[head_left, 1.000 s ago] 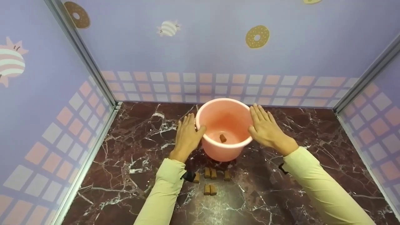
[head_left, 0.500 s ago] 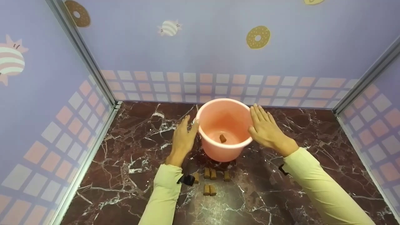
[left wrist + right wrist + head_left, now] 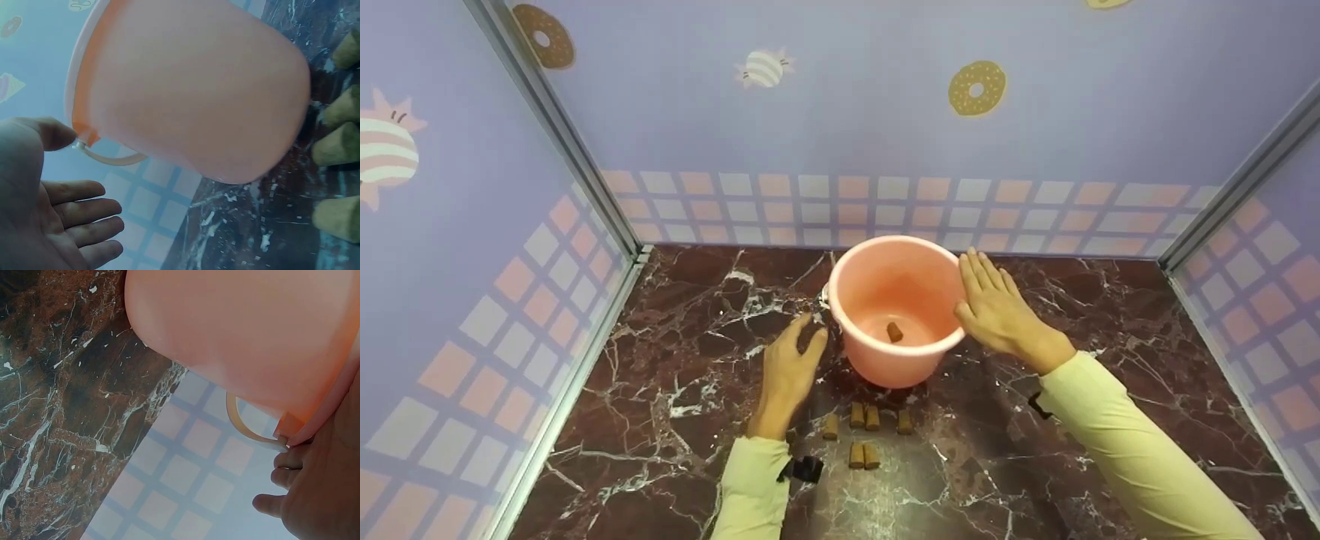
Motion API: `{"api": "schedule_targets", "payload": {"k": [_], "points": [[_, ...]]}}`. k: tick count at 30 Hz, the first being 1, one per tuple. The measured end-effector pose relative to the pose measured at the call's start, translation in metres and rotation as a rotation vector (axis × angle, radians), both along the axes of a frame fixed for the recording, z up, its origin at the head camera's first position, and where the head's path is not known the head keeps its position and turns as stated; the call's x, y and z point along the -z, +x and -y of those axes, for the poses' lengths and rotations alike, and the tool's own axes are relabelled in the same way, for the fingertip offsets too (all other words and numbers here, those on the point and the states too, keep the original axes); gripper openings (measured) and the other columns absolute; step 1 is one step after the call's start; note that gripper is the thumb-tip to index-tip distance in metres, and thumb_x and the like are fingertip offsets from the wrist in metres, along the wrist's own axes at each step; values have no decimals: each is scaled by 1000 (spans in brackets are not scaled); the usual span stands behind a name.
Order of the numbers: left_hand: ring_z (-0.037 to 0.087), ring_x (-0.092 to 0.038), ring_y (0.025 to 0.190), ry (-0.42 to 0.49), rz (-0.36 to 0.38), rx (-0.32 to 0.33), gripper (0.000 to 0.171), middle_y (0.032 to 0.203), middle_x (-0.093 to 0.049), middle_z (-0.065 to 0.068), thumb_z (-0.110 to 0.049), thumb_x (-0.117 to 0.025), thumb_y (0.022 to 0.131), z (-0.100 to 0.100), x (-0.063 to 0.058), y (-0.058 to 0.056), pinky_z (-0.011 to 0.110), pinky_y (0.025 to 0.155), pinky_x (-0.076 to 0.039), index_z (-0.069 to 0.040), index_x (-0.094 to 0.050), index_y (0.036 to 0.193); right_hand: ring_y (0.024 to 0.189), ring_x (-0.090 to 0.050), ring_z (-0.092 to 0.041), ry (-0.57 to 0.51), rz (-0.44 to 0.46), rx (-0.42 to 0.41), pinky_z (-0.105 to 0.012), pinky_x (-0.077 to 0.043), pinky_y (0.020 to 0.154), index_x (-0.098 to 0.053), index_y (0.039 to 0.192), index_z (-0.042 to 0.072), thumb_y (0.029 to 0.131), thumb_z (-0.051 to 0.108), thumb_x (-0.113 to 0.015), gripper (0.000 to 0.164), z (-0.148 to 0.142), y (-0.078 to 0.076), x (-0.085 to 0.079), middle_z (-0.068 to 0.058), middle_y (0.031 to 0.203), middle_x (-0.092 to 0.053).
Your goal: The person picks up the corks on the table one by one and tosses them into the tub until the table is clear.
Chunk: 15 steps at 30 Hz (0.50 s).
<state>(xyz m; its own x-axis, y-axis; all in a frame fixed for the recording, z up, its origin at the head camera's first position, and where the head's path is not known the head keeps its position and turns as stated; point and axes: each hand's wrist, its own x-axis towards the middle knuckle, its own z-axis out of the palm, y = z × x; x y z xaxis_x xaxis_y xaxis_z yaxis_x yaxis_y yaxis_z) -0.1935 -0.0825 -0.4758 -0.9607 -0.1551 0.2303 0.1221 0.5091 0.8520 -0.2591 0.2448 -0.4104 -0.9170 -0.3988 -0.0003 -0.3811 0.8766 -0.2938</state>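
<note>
A pink plastic bucket point(image 3: 894, 369) stands upright on the dark marbled tabletop point(image 3: 697, 360), near the back wall. One brown cork point(image 3: 895, 332) lies on its bottom inside. My right hand point(image 3: 1001, 311) rests against the bucket's right rim, fingers straight, thumb at the rim. Left of the bucket, my left hand point(image 3: 789, 367) hangs apart from it with fingers loosely spread and nothing held. In the left wrist view the palm and fingers point(image 3: 93, 222) show bare beside the bucket's pale handle point(image 3: 115, 161). Several tapered brown corks point(image 3: 865, 455) stand in front of the bucket.
A purple back wall point(image 3: 855, 127) with donut and candy prints closes off the far side. Side walls point(image 3: 457, 277) with metal corner strips bound the left and right. Both wrists carry black straps point(image 3: 802, 469).
My left hand has let go of the bucket's left rim and drawn back toward the front left. The right hand and the bucket have stayed put.
</note>
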Motion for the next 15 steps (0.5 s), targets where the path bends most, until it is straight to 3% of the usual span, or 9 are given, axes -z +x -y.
{"api": "schedule_targets", "payload": {"k": [10,15], "points": [[44,-61,130,-45,-18,-8,45,137,-67,24,-17,-72,97,3,28,23,53,112,-48,4,-68,136,160,2,-45,-7,5,-4,-60,1,128,-4,164,-10,109,30,-31,74,0,0,0,-27,173,3],[43,-63,128,-56,-25,-3,44,135,-69,22,-14,-75,94,4,35,31,54,110,-50,3,-69,135,161,2,-43,-18,5,0,-59,1,129,-4,164,-10,109,28,-32,73,0,0,0,-27,174,2]]}}
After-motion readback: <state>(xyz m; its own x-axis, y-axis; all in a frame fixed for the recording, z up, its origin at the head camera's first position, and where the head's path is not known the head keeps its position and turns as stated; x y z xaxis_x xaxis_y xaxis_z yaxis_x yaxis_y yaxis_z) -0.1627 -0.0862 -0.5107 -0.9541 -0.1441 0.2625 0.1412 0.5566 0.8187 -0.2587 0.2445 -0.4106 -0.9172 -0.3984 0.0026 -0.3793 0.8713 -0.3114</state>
